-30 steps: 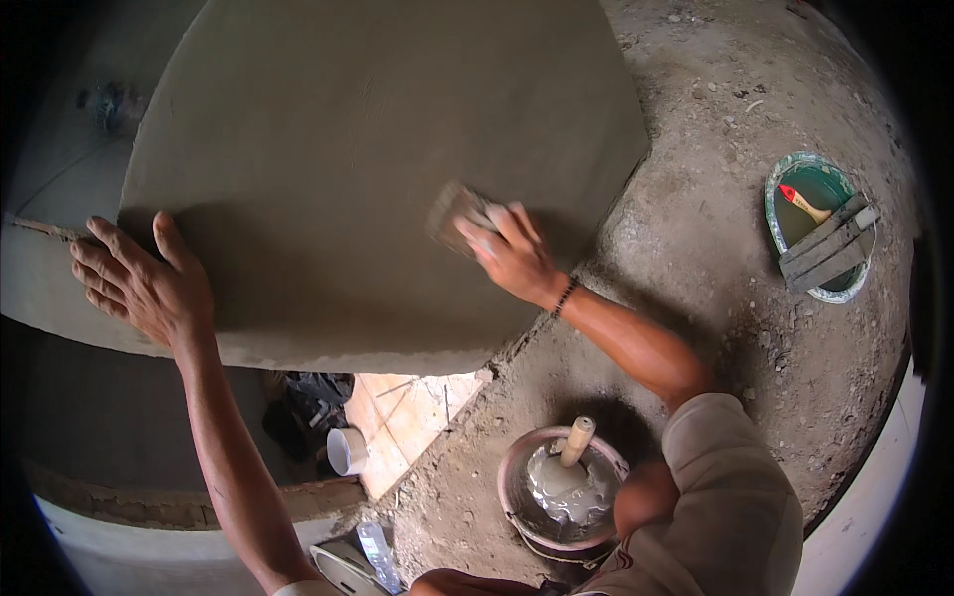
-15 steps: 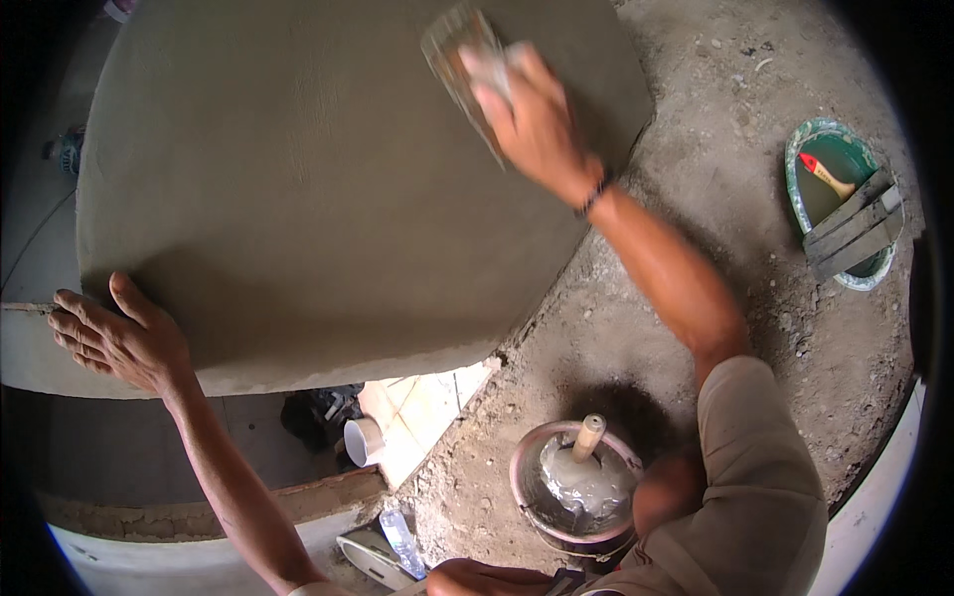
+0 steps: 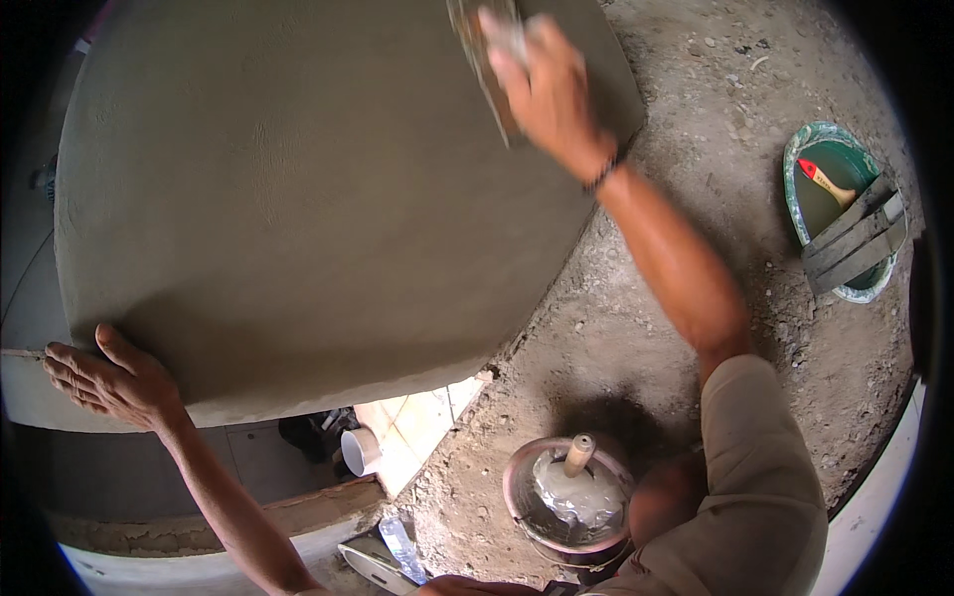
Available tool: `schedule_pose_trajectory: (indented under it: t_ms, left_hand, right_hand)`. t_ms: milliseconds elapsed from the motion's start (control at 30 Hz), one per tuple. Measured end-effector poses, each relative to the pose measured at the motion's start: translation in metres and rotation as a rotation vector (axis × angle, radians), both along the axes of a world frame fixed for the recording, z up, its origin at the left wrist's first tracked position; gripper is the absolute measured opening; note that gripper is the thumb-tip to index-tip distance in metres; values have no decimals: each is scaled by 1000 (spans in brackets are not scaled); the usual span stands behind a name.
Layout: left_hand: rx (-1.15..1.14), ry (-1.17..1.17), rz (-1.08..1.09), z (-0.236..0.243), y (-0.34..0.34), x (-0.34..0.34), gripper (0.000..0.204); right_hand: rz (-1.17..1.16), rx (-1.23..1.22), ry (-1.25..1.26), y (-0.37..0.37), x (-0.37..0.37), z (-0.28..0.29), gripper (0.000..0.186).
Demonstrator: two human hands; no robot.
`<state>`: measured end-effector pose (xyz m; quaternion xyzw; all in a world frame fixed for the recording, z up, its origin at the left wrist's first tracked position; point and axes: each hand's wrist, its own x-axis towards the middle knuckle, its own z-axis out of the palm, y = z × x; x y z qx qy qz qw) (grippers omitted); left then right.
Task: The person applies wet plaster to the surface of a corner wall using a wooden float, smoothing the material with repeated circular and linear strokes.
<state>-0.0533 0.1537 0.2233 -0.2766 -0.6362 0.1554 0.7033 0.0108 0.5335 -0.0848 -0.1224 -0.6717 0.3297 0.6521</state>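
My right hand (image 3: 547, 94) grips a rectangular float (image 3: 502, 119) against the grey plastered surface (image 3: 278, 199), near its upper right; the hand is blurred and partly hides the float. My left hand (image 3: 109, 377) rests open, fingers extended, on the lower left corner of the plaster, beside a thin strip (image 3: 22, 353) at the edge. Below the plastered block, a bucket (image 3: 517, 497) holds wet grey mix, with a round wooden handle (image 3: 579, 455) standing up out of it.
At right on rough, dusty ground (image 3: 755, 328) stands a green tub (image 3: 795, 199) with a red-tipped brush (image 3: 825, 184) and grey slats (image 3: 850, 248) across it. Below are pale tiles (image 3: 407, 422), white pipe (image 3: 361, 452), dark items (image 3: 303, 437) and a plastic bottle (image 3: 400, 546).
My right hand has swept the float upward and rightward across the plaster. My left hand sits lower and farther left in view, and the whole view has shifted slightly.
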Motion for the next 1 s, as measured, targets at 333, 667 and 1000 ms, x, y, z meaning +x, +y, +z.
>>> schedule_pose_trajectory:
  t_ms: [333,667,1000]
  left_hand:
    - [-23,10,14,5,14,-2,84]
    - [-16,18,33,7,8,0,87]
    - [19,-19,21,5,-3,-2,89]
  right_hand:
    - [-95,-159,-43,58,2,-43,33]
    - [12,-97,-60,-49,18,-164,39]
    - [61,-102,81,-3,0,-50,36]
